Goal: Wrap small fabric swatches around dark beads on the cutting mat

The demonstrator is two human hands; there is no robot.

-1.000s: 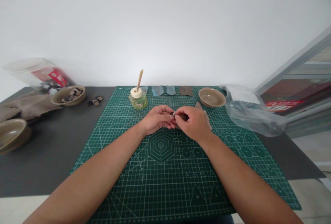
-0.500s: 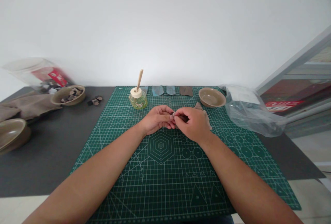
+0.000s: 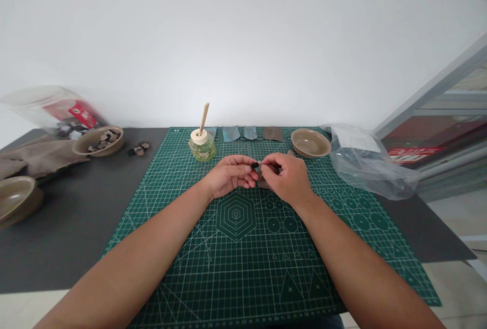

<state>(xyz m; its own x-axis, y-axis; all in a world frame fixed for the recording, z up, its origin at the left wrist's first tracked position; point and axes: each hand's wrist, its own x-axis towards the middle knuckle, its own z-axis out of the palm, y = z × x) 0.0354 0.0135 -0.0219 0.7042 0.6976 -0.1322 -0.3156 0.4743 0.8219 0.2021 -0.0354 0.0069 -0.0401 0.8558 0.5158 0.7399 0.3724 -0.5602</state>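
My left hand (image 3: 230,174) pinches a small black piece (image 3: 254,165) between thumb and forefinger, its other fingers loosely curled below. Right beside it, the thumb and forefinger of my right hand (image 3: 287,177) are pressed together at the black piece's edge; what they grip is too small to make out. A brown cloth (image 3: 263,183) shows partly between and beneath the hands, mostly covered by the right one. Both hands are over the green cutting mat (image 3: 243,278).
A glass jar (image 3: 202,149) with a wooden stick stands behind my left hand. Fabric patches (image 3: 273,133) line the mat's back edge. A tan bowl (image 3: 311,143) and plastic bag (image 3: 357,161) lie right. At left are a bowl of scraps (image 3: 81,147), loose pieces (image 3: 139,148) and another bowl (image 3: 17,199).
A black piece now shows at my left fingertips, where a pale bit showed before. My right fingertips have drawn slightly away to the right. The view has shifted a little.
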